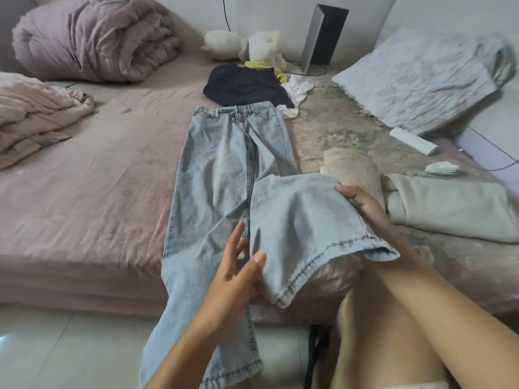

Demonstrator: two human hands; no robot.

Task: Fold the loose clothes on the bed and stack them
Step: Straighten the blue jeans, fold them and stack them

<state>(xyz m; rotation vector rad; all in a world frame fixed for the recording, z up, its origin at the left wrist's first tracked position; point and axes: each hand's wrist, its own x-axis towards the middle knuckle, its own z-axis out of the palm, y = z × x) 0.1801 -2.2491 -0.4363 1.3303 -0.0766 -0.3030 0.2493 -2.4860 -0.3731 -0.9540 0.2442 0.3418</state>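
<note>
Jeans (224, 169) lie flat on the bed (84, 192); right hand (362, 209) grips a leg, left hand (238, 265) spread open beside it.

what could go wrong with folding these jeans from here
1. One leg of the jeans hangs off the edge of the bed toward the floor; its weight may drag the spread pair askew or let the hem touch the floor.
2. The right hand holds the lifted leg by its side edge, while the left hand only touches it with straight fingers, so the legs may not line up.
3. The dark garment lies at the waistband and could get caught in the fold.
</note>
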